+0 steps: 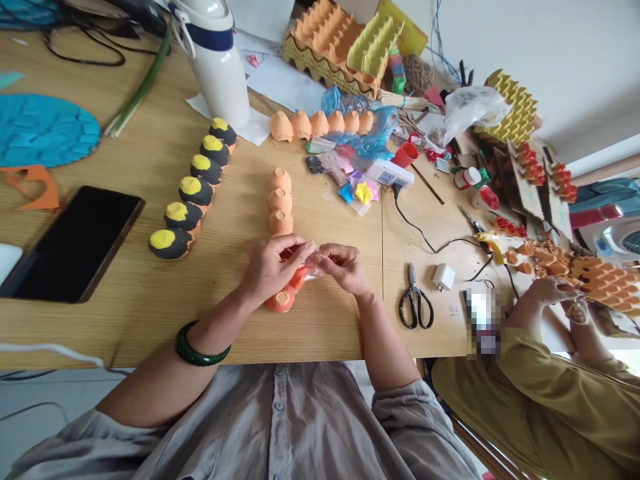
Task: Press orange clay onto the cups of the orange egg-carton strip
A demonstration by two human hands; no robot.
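Note:
A strip of orange egg-carton cups (280, 200) lies in front of me, and its nearest cup (281, 300) is a deeper red-orange. Over the near part of this strip, my left hand (275, 265) is closed, fingertips pinching a small clear plastic packet (313, 272) with red-orange stuff, maybe modelling clay, at it. My right hand (345, 267) also pinches the packet, from the right, its fingertips nearly meeting the left ones. My fingers hide the middle cups. To the left lies another strip of cups (200, 192), coated black with yellow tops.
Scissors (414, 303), a white charger (443, 276) and a phone (483, 317) lie to the right, near a co-worker's hand (547, 293). A power strip (390, 175), a white thermos (217, 67) and egg trays (335, 50) stand farther back. Left is a large dark tablet (75, 243).

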